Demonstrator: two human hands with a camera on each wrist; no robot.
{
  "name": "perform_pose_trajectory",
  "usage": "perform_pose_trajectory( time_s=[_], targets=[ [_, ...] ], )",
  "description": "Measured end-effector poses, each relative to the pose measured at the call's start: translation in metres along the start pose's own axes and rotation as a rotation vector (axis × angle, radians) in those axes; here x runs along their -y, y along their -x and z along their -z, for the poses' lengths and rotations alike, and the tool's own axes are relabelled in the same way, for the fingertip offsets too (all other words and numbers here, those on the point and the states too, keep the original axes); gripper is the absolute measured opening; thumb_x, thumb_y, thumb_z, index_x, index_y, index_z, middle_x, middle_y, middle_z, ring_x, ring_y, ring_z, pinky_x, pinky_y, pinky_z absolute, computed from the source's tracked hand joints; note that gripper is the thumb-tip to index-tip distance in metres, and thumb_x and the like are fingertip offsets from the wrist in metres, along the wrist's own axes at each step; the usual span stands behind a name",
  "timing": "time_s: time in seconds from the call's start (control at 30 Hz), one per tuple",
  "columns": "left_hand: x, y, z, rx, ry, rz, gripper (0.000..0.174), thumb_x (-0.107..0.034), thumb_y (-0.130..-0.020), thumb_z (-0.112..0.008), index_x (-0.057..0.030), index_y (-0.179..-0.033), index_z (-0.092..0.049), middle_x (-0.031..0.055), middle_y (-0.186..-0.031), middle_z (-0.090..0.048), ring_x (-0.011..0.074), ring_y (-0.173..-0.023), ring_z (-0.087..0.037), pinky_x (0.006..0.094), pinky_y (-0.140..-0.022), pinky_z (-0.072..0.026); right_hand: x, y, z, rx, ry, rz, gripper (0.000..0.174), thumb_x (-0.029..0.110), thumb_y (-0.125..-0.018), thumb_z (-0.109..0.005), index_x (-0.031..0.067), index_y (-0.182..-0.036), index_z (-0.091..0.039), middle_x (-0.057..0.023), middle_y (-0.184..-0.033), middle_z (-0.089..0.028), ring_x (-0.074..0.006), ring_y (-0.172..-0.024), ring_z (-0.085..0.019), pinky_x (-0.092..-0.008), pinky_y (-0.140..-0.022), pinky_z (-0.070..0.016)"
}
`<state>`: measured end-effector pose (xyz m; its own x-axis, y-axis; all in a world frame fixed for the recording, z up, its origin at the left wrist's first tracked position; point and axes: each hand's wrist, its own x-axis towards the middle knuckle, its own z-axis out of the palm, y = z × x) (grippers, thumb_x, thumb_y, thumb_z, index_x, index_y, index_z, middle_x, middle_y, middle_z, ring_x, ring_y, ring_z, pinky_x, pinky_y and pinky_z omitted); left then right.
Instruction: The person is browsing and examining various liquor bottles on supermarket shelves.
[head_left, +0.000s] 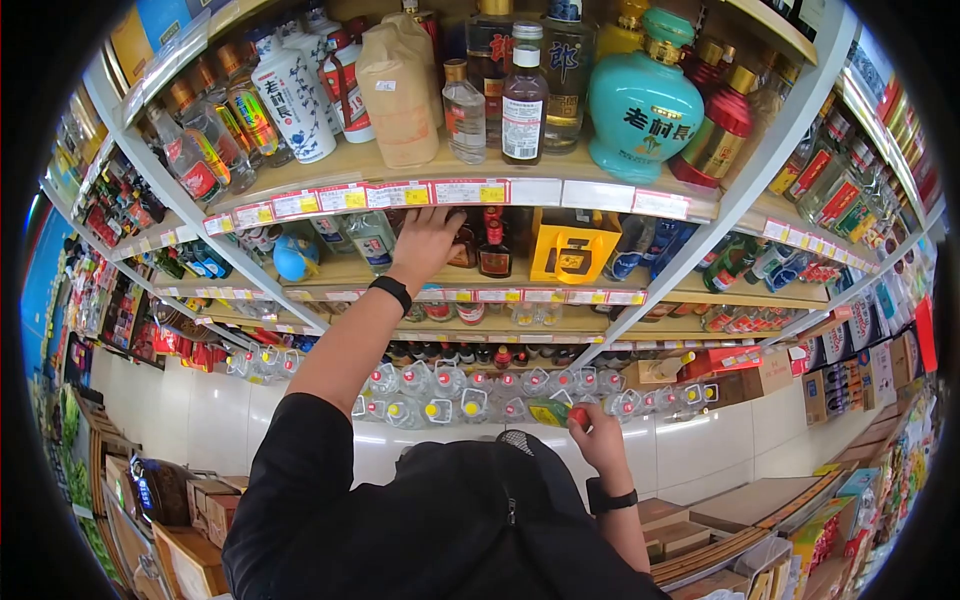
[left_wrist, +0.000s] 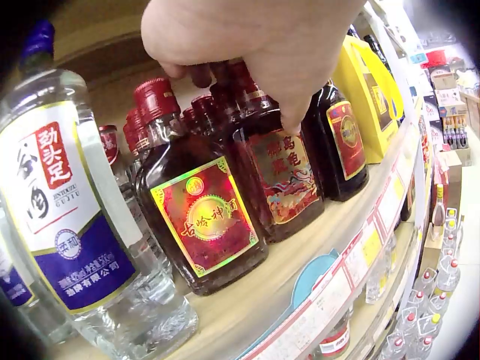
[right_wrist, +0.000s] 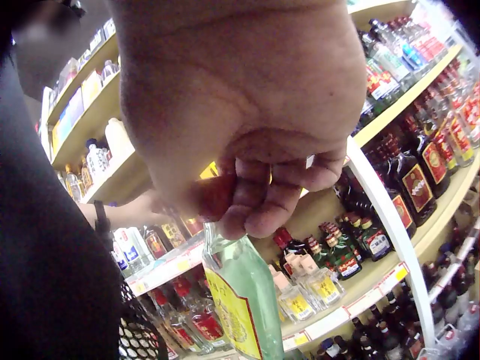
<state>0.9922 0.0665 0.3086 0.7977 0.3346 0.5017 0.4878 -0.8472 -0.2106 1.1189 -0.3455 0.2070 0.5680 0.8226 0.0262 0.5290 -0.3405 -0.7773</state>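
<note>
My left hand [head_left: 427,243] reaches into the shelf below the top one. In the left wrist view its fingers and thumb grip the top of a dark liquor bottle [left_wrist: 277,176] with a red and gold label; the hand partly hides its red cap. To its left stands a dark bottle [left_wrist: 204,217] with a red cap and square red label, and to its right another dark bottle [left_wrist: 346,142]. Low in front of the body, my right hand [head_left: 600,440] holds a green glass bottle [right_wrist: 241,300] by its red-capped neck. That bottle has a yellow label and hangs tilted.
A clear bottle [left_wrist: 64,195] with a blue cap stands at the left of the dark ones. Farther right is a yellow gift bag [head_left: 575,245]. Price tags line the shelf edge [head_left: 470,192]. Large clear jugs [head_left: 440,410] stand in rows on the floor before the shelves.
</note>
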Motion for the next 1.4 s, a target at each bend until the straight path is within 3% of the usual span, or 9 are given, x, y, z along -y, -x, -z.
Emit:
perform_pose_trajectory(
  time_s=[0.3, 0.5, 0.67, 0.8, 0.9, 0.97, 1.03, 1.13, 1.4],
  targets=[
    [-0.003, -0.005, -0.007, -0.036, -0.035, 0.036, 0.054, -0.034, -0.068, -0.079, -0.0129, -0.114, -0.061, 0.008, -0.113, -0.056, 0.0269, -0.115, -0.051, 0.0447, -0.102, -0.0361, 0.001, 0.002, 0.001, 0.003, 0.048, 0.036, 0.026, 0.016, -0.081, -0.069, 0.0022, -0.102, -0.065, -0.0185, -0.084, -0.069, -0.033, -0.075, -0.069, -0.0376, -0.064, -0.0535],
    [-0.006, -0.005, 0.001, -0.022, -0.031, 0.025, 0.068, -0.032, -0.069, -0.079, -0.0113, -0.128, -0.053, 0.0095, -0.124, -0.053, 0.0281, -0.122, -0.046, 0.0458, -0.104, -0.0352, 0.008, 0.001, -0.001, 0.017, 0.077, 0.026, 0.023, 0.018, -0.082, -0.069, 0.0039, -0.1, -0.066, -0.0176, -0.08, -0.067, -0.0327, -0.073, -0.068, -0.0386, -0.065, -0.0526],
    [-0.008, -0.002, 0.006, -0.049, 0.053, 0.009, 0.055, -0.031, -0.075, -0.074, -0.012, -0.124, -0.057, 0.0095, -0.122, -0.052, 0.0291, -0.12, -0.047, 0.0462, -0.102, -0.0363, 0.01, -0.017, -0.002, -0.04, 0.02, 0.089, 0.021, 0.019, -0.081, -0.069, 0.0023, -0.094, -0.065, -0.0151, -0.07, -0.064, -0.0305, -0.06, -0.063, -0.0381, -0.056, -0.0486],
    [-0.031, 0.024, 0.031, -0.168, 0.34, -0.044, 0.042, -0.018, -0.077, -0.07, -0.0094, -0.116, -0.058, 0.0104, -0.12, -0.052, 0.0305, -0.115, -0.048, 0.0455, -0.101, -0.0355, 0.031, -0.037, 0.01, -0.15, -0.177, 0.068, 0.02, 0.017, -0.084, -0.066, -0.0014, -0.093, -0.064, -0.0115, -0.069, -0.06, -0.018, -0.06, -0.057, -0.0303, -0.058, -0.046],
    [-0.066, 0.067, 0.029, -0.018, 0.743, -0.063, 0.031, -0.014, -0.083, -0.066, -0.0042, -0.111, -0.057, 0.0141, -0.115, -0.054, 0.0331, -0.109, -0.052, 0.0426, -0.097, -0.0409, 0.046, -0.054, 0.016, -0.07, -0.485, -0.031, 0.015, 0.012, -0.09, -0.061, -0.0013, -0.095, -0.063, 0.0035, -0.071, -0.054, -0.0037, -0.066, -0.045, -0.022, -0.057, -0.0382],
    [-0.084, 0.092, 0.029, 0.321, 1.075, -0.069, 0.031, -0.016, -0.089, -0.061, -0.0022, -0.117, -0.056, 0.0141, -0.111, -0.057, 0.029, -0.105, -0.056, 0.0383, -0.094, -0.0438, 0.055, -0.064, 0.015, -0.014, -0.561, -0.065, 0.014, 0.012, -0.09, -0.061, -0.0009, -0.094, -0.063, 0.0039, -0.072, -0.054, -0.0034, -0.066, -0.044, -0.0213, -0.058, -0.037],
    [-0.101, 0.106, 0.044, 0.623, 1.387, 0.213, 0.035, -0.018, -0.093, -0.057, -0.0013, -0.123, -0.054, 0.0122, -0.111, -0.06, 0.0209, -0.102, -0.059, 0.0339, -0.093, -0.0448, 0.064, -0.076, 0.01, 0.053, -0.621, -0.084, 0.013, 0.012, -0.091, -0.06, -0.0007, -0.093, -0.062, 0.0045, -0.074, -0.053, -0.0032, -0.067, -0.044, -0.0207, -0.059, -0.0361],
    [-0.102, 0.126, 0.027, 0.638, 1.569, 0.176, 0.038, -0.018, -0.095, -0.054, 0.0, -0.129, -0.051, 0.0114, -0.117, -0.06, 0.0168, -0.105, -0.058, 0.0318, -0.093, -0.0458, 0.079, -0.088, 0.001, 0.131, -0.675, -0.072, 0.014, 0.013, -0.091, -0.061, -0.0008, -0.093, -0.062, 0.0044, -0.074, -0.054, -0.0032, -0.067, -0.044, -0.0207, -0.059, -0.0367],
    [-0.089, 0.154, 0.037, 0.648, 1.32, 0.261, 0.067, -0.04, -0.084, -0.072, 0.0019, -0.131, -0.05, 0.0195, -0.12, -0.061, 0.0281, -0.108, -0.061, 0.036, -0.092, -0.0469, 0.086, -0.106, -0.037, 0.265, -0.707, -0.148, 0.019, 0.019, -0.093, -0.061, 0.0003, -0.094, -0.062, 0.0062, -0.07, -0.052, -0.0022, -0.061, -0.043, -0.02, -0.053, -0.0341]
  ],
)
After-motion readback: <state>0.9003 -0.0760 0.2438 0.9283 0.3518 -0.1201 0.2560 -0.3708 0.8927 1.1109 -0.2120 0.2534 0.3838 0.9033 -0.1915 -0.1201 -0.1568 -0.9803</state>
